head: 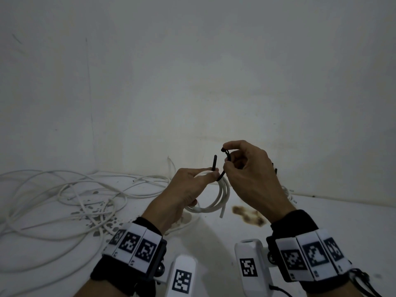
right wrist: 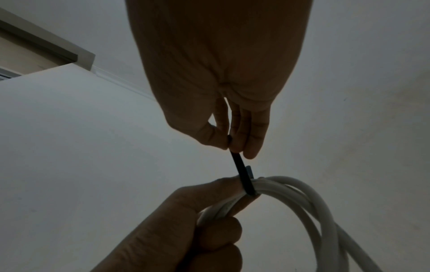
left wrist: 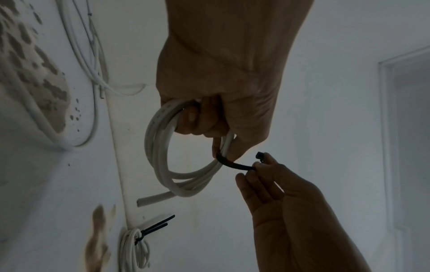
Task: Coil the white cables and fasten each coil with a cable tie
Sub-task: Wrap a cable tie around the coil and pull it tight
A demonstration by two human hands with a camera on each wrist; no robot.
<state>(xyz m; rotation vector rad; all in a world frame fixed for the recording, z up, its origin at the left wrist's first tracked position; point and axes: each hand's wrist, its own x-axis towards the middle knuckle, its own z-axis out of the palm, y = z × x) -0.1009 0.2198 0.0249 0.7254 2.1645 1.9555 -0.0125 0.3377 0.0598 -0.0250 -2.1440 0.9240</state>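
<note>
Small hand-held coil of white round cable (head: 216,198): 1. Black plastic cable tie looped round it (head: 222,168): 1. Finished white coil bound with black ties (left wrist: 133,246): 1. Loose white cables (head: 64,196): several, tangled, count unclear.

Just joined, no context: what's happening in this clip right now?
A person is bundling white cable. The left hand grips a small white coil held above the table. The right hand pinches the head end of a black cable tie that wraps around the coil; its tail is not yet threaded. One tied coil already lies on the table, and a tangle of loose white cables waits to the left.
</note>
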